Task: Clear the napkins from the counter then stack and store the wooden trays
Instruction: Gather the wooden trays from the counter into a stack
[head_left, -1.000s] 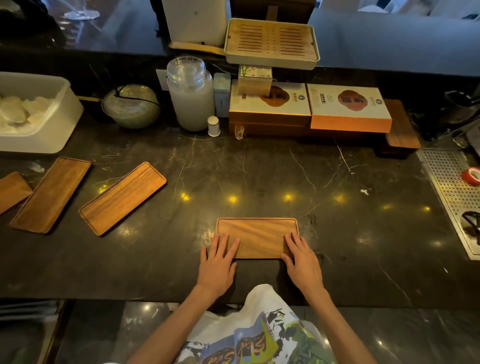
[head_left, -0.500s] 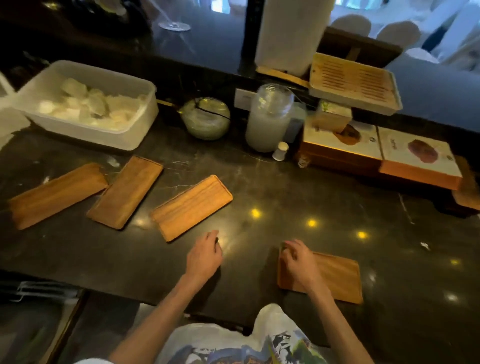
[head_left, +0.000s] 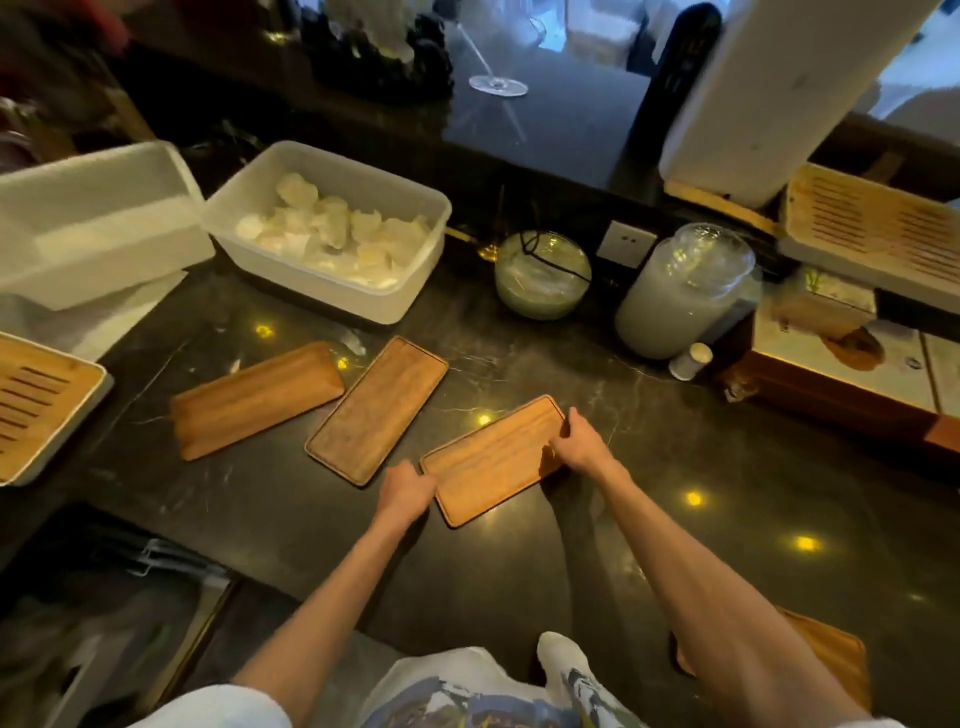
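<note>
Three long wooden trays lie on the dark marble counter (head_left: 727, 467). The nearest tray (head_left: 493, 460) is gripped at both short ends: my left hand (head_left: 408, 488) holds its near-left end and my right hand (head_left: 579, 444) holds its far-right end. A second tray (head_left: 376, 410) lies just left of it, and a third tray (head_left: 254, 400) further left. Another wooden tray (head_left: 841, 660) sits at the counter's near edge, mostly hidden behind my right forearm. A white tub (head_left: 332, 234) behind the trays holds crumpled white napkins.
An empty white tub (head_left: 93, 223) and a slatted bamboo tray (head_left: 36, 400) stand at the left. A green glass bowl (head_left: 543, 275), a frosted lidded jar (head_left: 680, 296), a small white shaker (head_left: 690, 360) and stacked boxes (head_left: 841, 364) line the back right.
My view swung left. Both hands left the short tray in front of me, now at the lower right, and moved to the nearest long tray, taking hold of its two ends.
</note>
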